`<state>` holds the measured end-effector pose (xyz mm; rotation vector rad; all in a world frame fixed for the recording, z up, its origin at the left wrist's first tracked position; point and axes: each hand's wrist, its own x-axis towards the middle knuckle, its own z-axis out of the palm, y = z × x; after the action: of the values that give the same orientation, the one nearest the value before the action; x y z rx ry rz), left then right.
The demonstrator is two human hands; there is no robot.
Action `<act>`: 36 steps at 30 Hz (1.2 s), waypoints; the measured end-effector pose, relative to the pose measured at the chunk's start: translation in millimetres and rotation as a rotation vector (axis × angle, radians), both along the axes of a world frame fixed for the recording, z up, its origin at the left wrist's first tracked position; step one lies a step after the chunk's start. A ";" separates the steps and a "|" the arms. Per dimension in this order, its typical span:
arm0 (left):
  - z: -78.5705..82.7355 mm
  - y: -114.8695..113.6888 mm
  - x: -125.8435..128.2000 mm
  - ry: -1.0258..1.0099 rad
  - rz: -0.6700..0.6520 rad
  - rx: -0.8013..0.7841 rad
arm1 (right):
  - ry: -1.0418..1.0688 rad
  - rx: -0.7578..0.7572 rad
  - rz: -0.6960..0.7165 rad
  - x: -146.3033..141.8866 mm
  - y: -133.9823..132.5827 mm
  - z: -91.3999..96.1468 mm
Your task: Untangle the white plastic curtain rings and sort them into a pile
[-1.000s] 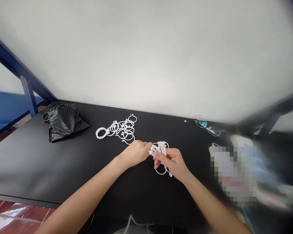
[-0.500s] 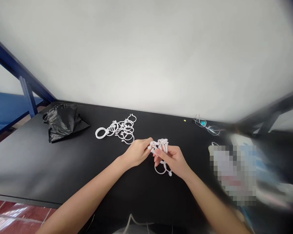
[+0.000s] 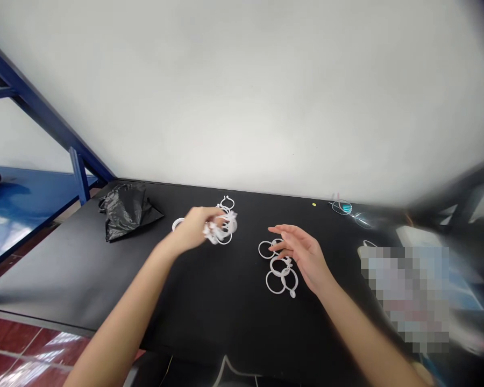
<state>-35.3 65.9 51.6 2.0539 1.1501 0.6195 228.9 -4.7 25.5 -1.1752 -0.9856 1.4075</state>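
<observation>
My left hand is over the pile of white plastic rings at the back of the black table. Its fingers are closed on a blurred white ring or clip held at the pile's left side. My right hand hovers open with fingers spread beside a small group of white rings that lie flat on the table in front of me. It holds nothing.
A crumpled black plastic bag lies at the table's back left. A pair of glasses rests at the back right. Blurred, pixelated items fill the right side. A blue metal frame stands to the left; a white wall runs behind.
Both hands were together holding a bunch of rings. Now the left hand has carried a piece left to the far pile, and the right hand has opened, leaving rings on the table.
</observation>
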 end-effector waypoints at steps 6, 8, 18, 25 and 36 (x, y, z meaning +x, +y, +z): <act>4.7 19.5 -59.2 0.271 0.166 -0.206 | 0.025 -0.028 -0.101 2.9 2.8 -4.0; -1.2 20.7 -63.3 0.330 0.236 -0.180 | 0.039 -0.036 -0.129 3.5 3.8 -5.3; -7.5 15.9 -77.7 0.375 0.257 -0.089 | 0.078 -0.015 -0.208 11.9 9.3 -10.3; -8.0 12.5 -75.5 0.358 0.273 -0.005 | -0.206 0.087 -0.133 27.9 14.5 -6.0; -34.9 -60.3 70.5 0.108 -0.044 0.139 | -0.824 0.068 0.509 53.4 5.6 8.9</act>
<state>35.2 5.6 16.7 2.2491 1.1475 0.5877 282.4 0.9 34.5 -1.5596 -2.0003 1.2391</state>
